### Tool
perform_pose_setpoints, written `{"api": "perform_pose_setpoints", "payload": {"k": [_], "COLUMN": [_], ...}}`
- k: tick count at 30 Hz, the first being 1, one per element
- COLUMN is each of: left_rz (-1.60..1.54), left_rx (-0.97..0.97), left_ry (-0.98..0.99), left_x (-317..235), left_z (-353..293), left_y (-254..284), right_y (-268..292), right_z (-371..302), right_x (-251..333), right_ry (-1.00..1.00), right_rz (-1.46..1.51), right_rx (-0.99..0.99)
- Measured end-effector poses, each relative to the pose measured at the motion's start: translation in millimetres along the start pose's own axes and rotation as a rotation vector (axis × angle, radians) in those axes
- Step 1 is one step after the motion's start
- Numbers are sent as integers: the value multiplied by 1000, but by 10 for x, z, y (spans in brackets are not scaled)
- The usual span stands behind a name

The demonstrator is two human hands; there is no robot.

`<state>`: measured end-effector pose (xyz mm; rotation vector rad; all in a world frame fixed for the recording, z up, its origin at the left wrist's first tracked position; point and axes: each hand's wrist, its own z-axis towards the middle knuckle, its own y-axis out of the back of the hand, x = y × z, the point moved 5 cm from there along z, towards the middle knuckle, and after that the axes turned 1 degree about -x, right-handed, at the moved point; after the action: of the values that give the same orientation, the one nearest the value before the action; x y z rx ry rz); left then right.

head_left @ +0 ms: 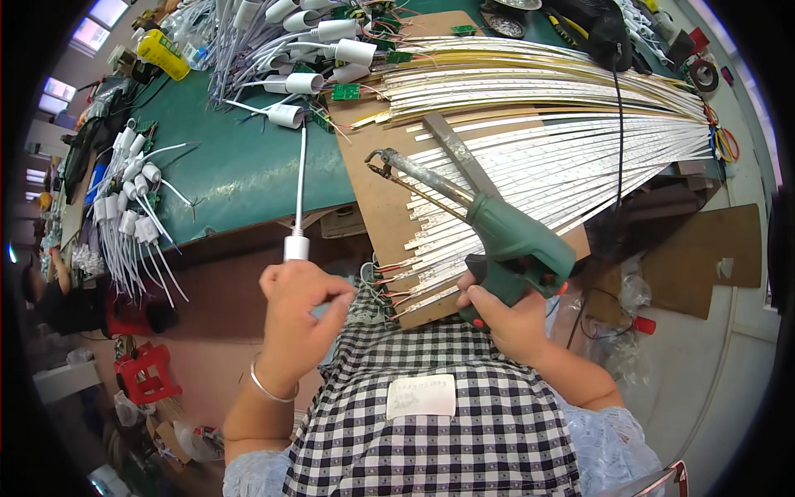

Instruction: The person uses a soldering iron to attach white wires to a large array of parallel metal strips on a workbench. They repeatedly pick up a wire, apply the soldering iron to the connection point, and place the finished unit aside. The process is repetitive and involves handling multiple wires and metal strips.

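My left hand (300, 311) is closed, with a white plastic cable cap (296, 248) standing up out of its grip. A white cable (302, 178) runs from this cap toward the far pile of cables. In my right hand (513, 321) is a green soldering gun (515, 236), held by its handle. Its metal tip points to the upper left, over a brown board (368, 178). Narrow white LED strips (530, 170) lie fanned out under the gun, and a flat metal bar (464, 157) rests across them. Red and dark wires show at the nearest strip ends.
More white-capped cables (356, 52) with small green circuit boards (346, 92) are heaped at the far side of the green table (248, 166). Another cable bundle (132, 207) hangs over its left edge. A yellow bottle (163, 54) stands far left. A black cord (619, 132) crosses the strips.
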<state>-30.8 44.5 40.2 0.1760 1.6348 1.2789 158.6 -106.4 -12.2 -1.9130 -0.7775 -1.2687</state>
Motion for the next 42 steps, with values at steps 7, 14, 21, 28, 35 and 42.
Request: {"api": "perform_pose_setpoints", "payload": {"k": [7, 14, 21, 28, 35, 42], "left_rz": [-112, 37, 153, 182, 208, 239], "left_rx": [18, -81, -164, -144, -115, -121], "left_ry": [-4, -154, -273, -337, -352, -355], "left_x": [-135, -233, -262, -309, -311, -360], "left_z": [55, 238, 190, 213, 217, 233], "left_y": [-249, -408, -525, -529, -560, -517], "right_y": [49, 404, 819, 969, 724, 805], "right_z": [-34, -256, -544, -597, -494, -558], "right_x": [29, -14, -143, -46, 36, -54], "right_ry": [-13, -73, -21, -21, -80, 191], "right_rz": [-76, -170, -347, -648, -1005, -610], "right_rx": [78, -5, 86, 360, 582, 419]}}
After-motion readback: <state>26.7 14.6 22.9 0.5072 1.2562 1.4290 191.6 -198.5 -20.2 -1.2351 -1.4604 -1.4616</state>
